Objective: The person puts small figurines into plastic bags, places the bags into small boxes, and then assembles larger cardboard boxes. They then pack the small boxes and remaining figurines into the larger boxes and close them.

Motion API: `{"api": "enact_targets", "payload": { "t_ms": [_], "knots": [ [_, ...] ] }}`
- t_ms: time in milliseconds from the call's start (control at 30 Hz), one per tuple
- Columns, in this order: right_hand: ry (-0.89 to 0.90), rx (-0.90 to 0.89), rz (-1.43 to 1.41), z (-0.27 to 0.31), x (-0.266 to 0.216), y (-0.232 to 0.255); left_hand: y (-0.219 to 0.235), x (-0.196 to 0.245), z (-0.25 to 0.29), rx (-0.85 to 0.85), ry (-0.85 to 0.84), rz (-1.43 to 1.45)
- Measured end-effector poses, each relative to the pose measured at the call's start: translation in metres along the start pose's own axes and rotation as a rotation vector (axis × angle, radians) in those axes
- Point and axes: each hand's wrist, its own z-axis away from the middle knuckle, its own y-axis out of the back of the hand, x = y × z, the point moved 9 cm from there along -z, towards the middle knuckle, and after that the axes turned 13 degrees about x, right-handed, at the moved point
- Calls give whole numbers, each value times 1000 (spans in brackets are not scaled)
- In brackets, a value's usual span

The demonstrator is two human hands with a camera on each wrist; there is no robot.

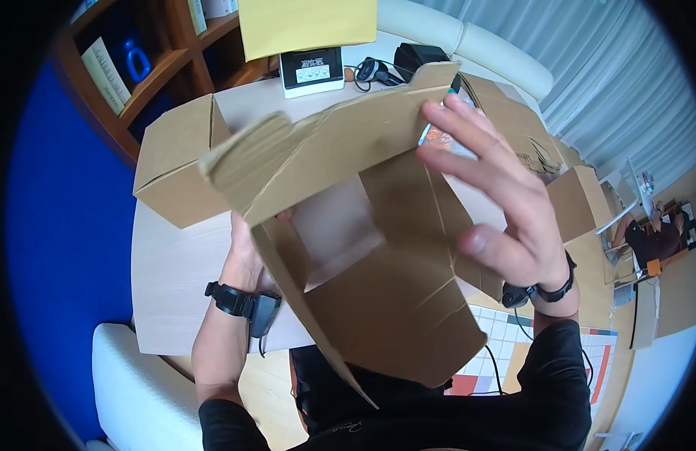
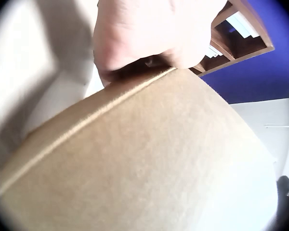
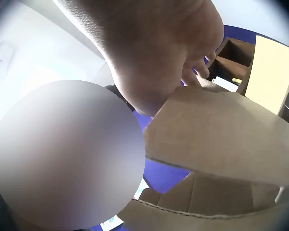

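A brown cardboard box [image 1: 393,308] is held tilted above the table, its flaps spread, and pale tabletop shows through its inside. My left hand [image 1: 244,248] grips its left side, partly hidden behind the cardboard; the left wrist view shows the curled fingers of this hand [image 2: 144,33] at an edge of the box [image 2: 135,154]. The right hand [image 1: 513,188] is beside the upper right flap, fingers spread and slightly bent. In the right wrist view that hand [image 3: 168,53] is over a box flap [image 3: 221,130]; whether it touches the cardboard I cannot tell.
On the table [image 1: 167,301] another cardboard box [image 1: 179,165] stands at the left, and more cardboard [image 1: 577,199] lies at the right. Behind are a white-framed device [image 1: 312,73], a yellow sheet [image 1: 310,26] and a black scanner-like item [image 1: 372,71]. Wooden shelves [image 1: 164,71] stand back left.
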Motion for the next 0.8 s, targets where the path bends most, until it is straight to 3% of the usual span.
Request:
{"api": "enact_targets", "payload": {
  "t_ms": [33, 133, 233, 333, 500, 600, 633, 733, 800],
  "knots": [
    [-17, 32, -58, 1, 5, 1, 6, -6, 2, 290, 120, 90],
    [-91, 59, -270, 6, 16, -3, 4, -19, -1, 167, 284, 209],
    [-225, 51, -522, 15, 31, -15, 13, -19, 4, 295, 337, -64],
    [-289, 168, -594, 18, 50, -32, 15, -21, 3, 324, 310, -179],
    [-135, 144, -374, 9, 44, -63, 47, -26, -9, 395, 208, -438],
    [-187, 32, -249, 10, 52, -79, 57, -1, -19, 502, -217, -801],
    [-292, -44, -262, 13, 57, -88, 36, 15, -14, 441, -254, -884],
    [-252, -82, -254, 13, 60, -100, -7, 51, 7, 425, -741, -1103],
    [-308, -3, -399, 11, 65, -101, -39, 62, 19, 284, -793, -1076]
  ]
}}
